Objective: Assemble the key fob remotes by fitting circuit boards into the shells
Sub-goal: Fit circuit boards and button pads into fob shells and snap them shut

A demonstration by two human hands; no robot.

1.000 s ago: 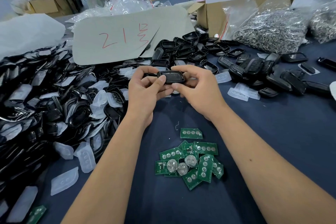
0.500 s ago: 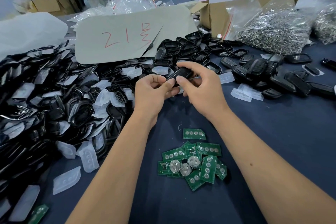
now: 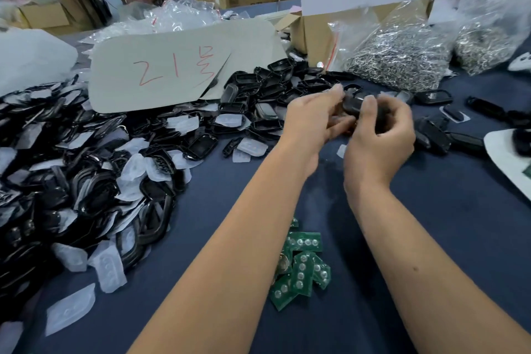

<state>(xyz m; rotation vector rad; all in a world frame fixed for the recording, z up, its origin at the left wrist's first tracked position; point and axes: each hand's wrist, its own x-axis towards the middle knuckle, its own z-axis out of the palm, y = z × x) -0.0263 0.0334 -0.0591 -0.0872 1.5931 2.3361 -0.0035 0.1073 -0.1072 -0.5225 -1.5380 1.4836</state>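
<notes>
Black plastic, glossy and hard: a key fob shell (image 3: 352,105) sits between two bare hands raised above a dark blue surface (image 3: 448,210). The frame is blurred around it, so whether a circuit board is already inside cannot be told.

The shell looks light, stiff and smooth, likely a little slippery. It would best be held by its long outer edges, with thumbs free to press on its face; its thin rim could probably flex or snap under a hard squeeze.

The left hand (image 3: 311,123) has its fingers curled against the shell's left end, closed narrowly on it. The right hand (image 3: 379,135) wraps around from the right, with the thumb (image 3: 369,109) lying over the shell's near face. Both grips hold the same shell, and the fingertips nearly meet.

Below the grip, toward the person, lies a small heap of green circuit boards (image 3: 301,264), partly hidden by the left forearm. The boards look thin, rigid and fragile, and are probably best pinched by their edges.

To the left of the grip spreads a large pile of black shells (image 3: 86,181) mixed with translucent rubber pads (image 3: 109,267). Beyond the grip, more open shells (image 3: 273,86) lie heaped. To the right of the grip, closed fobs (image 3: 434,135) rest on the surface.
</notes>
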